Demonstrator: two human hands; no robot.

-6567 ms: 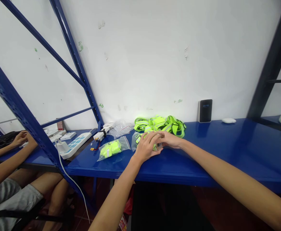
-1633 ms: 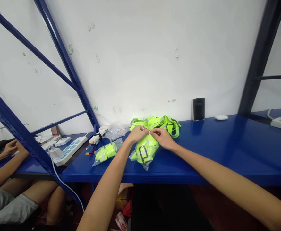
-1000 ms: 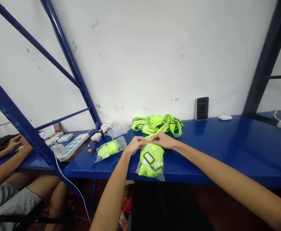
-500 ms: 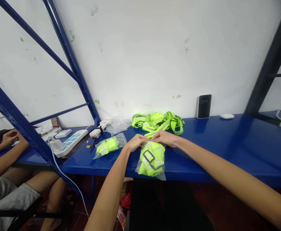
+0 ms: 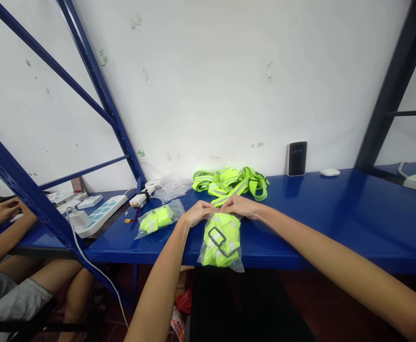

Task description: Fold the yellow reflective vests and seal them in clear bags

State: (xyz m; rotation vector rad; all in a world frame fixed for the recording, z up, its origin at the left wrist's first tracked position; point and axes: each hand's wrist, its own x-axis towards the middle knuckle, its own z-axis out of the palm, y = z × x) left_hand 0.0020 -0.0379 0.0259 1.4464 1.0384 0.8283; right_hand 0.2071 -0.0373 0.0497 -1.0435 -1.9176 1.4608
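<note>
A clear plastic bag (image 5: 221,242) with a folded neon-yellow reflective strap and dark buckles inside lies at the front edge of the blue table. My left hand (image 5: 200,212) pinches the bag's top edge from the left. From the right, my right hand (image 5: 241,206) pinches the same edge close beside it. Both hands are closed, fingertips nearly meeting. Just behind them is a loose heap of neon-yellow reflective straps (image 5: 229,183) with grey stripes. Left of my left hand lies another filled bag (image 5: 160,218) holding a yellow strap.
Crumpled clear bags (image 5: 172,186) lie by the wall, beside a white device with wires (image 5: 141,197). A power strip (image 5: 103,216) and blue rack posts stand left, near a co-worker's hands (image 5: 10,209). A black-screened device (image 5: 297,158) and white case (image 5: 329,172) are at the right.
The whole view has shifted slightly. Both hands still pinch the top of the bag, with only slight finger movement along its edge.
</note>
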